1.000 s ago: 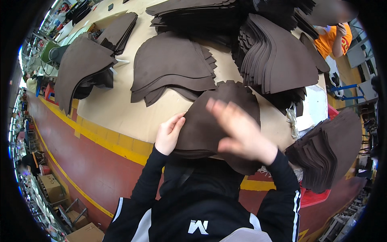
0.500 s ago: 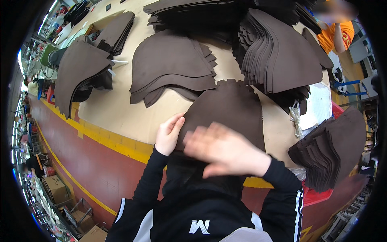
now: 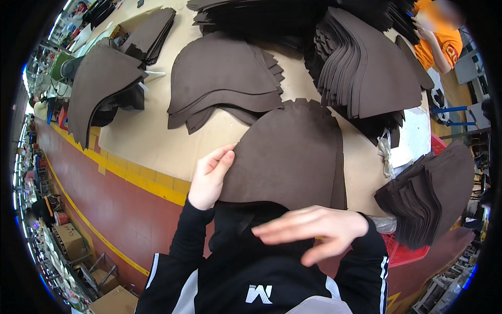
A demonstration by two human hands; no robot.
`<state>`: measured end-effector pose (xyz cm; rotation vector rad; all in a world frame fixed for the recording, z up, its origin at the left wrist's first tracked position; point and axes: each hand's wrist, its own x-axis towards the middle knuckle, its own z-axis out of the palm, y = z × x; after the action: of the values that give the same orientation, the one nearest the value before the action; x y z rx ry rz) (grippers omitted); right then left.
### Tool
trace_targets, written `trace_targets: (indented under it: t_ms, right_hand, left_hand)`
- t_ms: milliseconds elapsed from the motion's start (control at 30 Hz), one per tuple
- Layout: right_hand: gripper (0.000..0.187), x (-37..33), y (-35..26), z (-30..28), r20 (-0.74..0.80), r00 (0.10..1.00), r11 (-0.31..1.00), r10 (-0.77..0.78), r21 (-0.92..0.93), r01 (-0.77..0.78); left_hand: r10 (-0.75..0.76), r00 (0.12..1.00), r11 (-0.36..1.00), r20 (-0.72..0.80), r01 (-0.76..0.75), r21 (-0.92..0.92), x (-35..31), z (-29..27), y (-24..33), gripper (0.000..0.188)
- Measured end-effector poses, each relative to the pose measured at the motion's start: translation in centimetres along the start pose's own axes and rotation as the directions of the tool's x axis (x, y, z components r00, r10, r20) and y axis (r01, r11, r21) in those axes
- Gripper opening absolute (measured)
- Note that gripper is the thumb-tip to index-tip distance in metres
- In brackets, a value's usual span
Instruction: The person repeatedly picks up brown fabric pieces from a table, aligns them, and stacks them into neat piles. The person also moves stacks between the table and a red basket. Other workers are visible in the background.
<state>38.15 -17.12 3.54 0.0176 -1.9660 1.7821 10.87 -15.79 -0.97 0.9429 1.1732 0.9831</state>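
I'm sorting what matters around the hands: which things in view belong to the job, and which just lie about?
Likely the job:
- front brown pieces, edge pinched by the left hand
- similar brown piles on the table

Apparently lying about:
- cardboard boxes
- blue metal frame
- whitish bundle

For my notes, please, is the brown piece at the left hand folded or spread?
Spread: the brown piece shows a broad, uncreased face.

Even brightness covers the tabletop [image 3: 157,141]; lamps [image 3: 25,68] glare at ten o'clock; outer edges bow; a head [image 3: 443,15] blurs at two.
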Motion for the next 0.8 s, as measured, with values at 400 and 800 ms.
trace_targets:
  t_ms: [400, 800]
  right_hand:
    - [0.066, 1.9, 0.1, 2.0, -0.183, 0.93, 0.512, 0.317, -0.793, -0.33]
    - [0.052, -0.3, 3.3, -9.7, -0.791, 0.519, 0.029, 0.324, -0.54, -0.841]
  left_hand:
    - [-0.05, 0.999, 0.996, 0.016, 0.051, -0.07, -0.6, -1.3, -2.5, 0.036]
    - [0.013, 0.999, 0.998, 0.049, -0.015, 0.054, 0.0, -1.5, -3.5, 0.038]
